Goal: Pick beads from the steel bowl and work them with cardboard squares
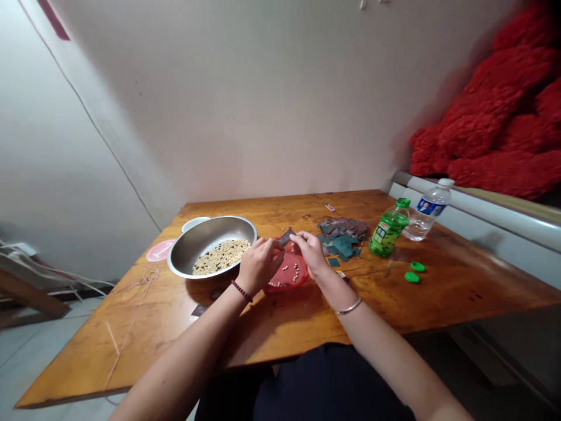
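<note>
Between my hands, above a red plastic basket point(291, 273), is a small flat dark patch point(286, 236). My right hand point(311, 251) pinches its right corner between thumb and fingers. At its left edge the fingers of my left hand point(258, 263) are closed, partly hidden by the back of the hand. Small pale round beads or beans lie in the basket. To the left, a tilted steel bowl point(212, 221) holds a layer of pale round pieces mixed with dark ones point(219, 257). Right of my hands lies a pile of dark and green square patches point(344, 237).
Beyond the pile stand a green-labelled bottle point(388, 231) and a clear water bottle point(425, 213). Two green caps point(414, 272) lie nearer. Left are a pink round card point(158, 251) and loose string point(140, 283). Red fluffy bundles point(491, 111) are stacked at right.
</note>
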Tool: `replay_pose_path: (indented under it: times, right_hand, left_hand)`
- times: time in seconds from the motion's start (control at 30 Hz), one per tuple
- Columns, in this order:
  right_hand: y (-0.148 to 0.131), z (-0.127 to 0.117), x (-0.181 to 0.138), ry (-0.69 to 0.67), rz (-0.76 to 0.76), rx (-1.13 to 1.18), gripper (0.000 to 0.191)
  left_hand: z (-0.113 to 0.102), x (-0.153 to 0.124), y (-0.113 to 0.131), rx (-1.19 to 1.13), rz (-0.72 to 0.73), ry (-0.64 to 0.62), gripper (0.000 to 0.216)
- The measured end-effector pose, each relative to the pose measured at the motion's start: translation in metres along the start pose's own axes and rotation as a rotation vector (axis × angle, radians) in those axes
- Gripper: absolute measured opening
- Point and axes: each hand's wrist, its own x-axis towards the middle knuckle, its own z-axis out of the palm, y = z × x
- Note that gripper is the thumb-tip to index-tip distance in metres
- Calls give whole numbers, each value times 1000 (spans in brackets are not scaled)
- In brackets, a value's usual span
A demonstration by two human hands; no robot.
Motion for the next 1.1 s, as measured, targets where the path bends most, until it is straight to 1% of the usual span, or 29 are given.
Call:
replay_pose_path:
  times: [0.07, 0.17, 0.27, 0.37, 0.47, 0.6, 0.67, 0.83, 1.1]
  right_hand:
    - [0, 0, 0, 16, -2, 10, 25]
    - [-1, 1, 0, 35, -11, 14, 25]
    - [0, 0, 1, 19, -19, -16, 25]
    - [0, 0, 0, 2, -36, -53, 25]
    - [0, 1, -1, -37, -57, -89, 26]
    - [-1, 2, -3, -76, -74, -116, 26]
    - [-1, 2, -3, -74, -82, -118, 26]
    - [-2, 1, -2, -38, -64, -79, 25]
    - [-2, 2, -2, -27, -63, -54, 25]
  left_hand:
    - [1, 0, 0, 4, 4, 0, 8]
    - [3, -2, 0, -18, 72, -54, 7]
    - [5, -3, 0, -37, 155, -117, 5]
    - [5, -4, 0, -40, 188, -160, 5]
    - [5, -4, 0, -15, 194, -174, 5]
    - [6, -3, -1, 5, 176, -155, 4]
    - [6, -3, 0, 11, 167, -149, 3]
    - [5, -3, 1, 18, 164, -188, 2]
    - [5, -2, 1, 20, 137, -181, 3]
